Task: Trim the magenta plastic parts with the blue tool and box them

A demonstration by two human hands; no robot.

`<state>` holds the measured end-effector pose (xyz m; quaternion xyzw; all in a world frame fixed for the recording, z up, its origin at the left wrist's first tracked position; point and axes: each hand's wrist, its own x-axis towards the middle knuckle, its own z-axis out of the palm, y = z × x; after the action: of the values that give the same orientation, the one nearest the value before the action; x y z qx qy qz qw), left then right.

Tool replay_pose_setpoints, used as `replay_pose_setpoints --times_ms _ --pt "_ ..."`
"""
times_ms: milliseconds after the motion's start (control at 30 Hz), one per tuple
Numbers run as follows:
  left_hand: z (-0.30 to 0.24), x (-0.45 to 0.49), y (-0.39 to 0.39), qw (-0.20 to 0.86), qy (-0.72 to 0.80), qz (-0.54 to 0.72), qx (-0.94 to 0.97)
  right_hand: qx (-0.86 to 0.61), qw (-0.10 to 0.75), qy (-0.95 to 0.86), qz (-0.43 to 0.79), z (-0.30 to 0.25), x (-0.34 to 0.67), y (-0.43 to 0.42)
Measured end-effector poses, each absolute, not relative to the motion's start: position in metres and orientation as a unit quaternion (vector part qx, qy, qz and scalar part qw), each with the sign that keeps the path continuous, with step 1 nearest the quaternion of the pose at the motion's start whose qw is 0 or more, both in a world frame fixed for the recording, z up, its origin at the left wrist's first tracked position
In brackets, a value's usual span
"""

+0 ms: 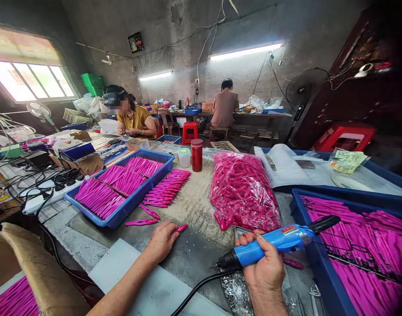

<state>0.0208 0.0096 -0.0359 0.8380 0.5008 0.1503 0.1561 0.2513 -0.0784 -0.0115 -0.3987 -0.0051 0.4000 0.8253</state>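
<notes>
My left hand (163, 241) rests on the worktable with its fingers closed on a pink plastic piece (181, 228), whose tip pokes out past the fingertips. My right hand (265, 267) is wrapped around a blue electric screwdriver (269, 245), its black nose and thin bit pointing left, above the table. From its nose end a black cord (201, 285) runs toward me. Two loose pink pieces (141, 222) lie left of my left hand, beside a neat row of similar pieces (168, 188). Small metal rings (202, 215) are scattered between the hands.
A blue tray (112, 221) of pink pieces stands at left, another blue tray (297, 208) at right. Between them sit a clear bag (243, 188) of red-pink parts, a red canister (197, 156) and a small tub (184, 158). Two people (135, 118) sit farther back.
</notes>
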Motion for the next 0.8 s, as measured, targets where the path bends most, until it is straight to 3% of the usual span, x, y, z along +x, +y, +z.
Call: replay_pose_setpoints --times_ms 467,800 --pt "-0.016 0.036 0.010 0.183 0.570 0.056 0.799 -0.398 0.824 -0.004 0.403 -0.012 0.252 -0.079" --pt "-0.018 0.035 0.009 0.192 0.561 0.058 0.803 -0.390 0.826 -0.021 0.406 -0.016 0.252 -0.080"
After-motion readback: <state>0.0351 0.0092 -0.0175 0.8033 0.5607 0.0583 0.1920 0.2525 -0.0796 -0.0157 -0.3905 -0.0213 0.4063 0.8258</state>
